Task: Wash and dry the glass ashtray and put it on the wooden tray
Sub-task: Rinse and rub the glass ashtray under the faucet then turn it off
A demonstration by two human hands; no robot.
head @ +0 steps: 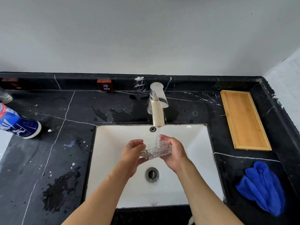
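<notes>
Over sink (199, 143): ashtray (156, 152) (w/ water)

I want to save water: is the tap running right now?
On. A stream of water falls from the faucet onto the glass ashtray held over the sink.

Readable signs at the washbasin

A small red-brown block (104, 84) standing against the black marble backsplash (194, 82), left of the faucet (157, 103), carries a white Chinese character 冷 with the word "COLD" under it. A second dark red block (12, 83) at the far left edge bears small white lettering that seems to read "HOT". The print on the blue-and-white bottle (19, 123) cannot be read.
</notes>
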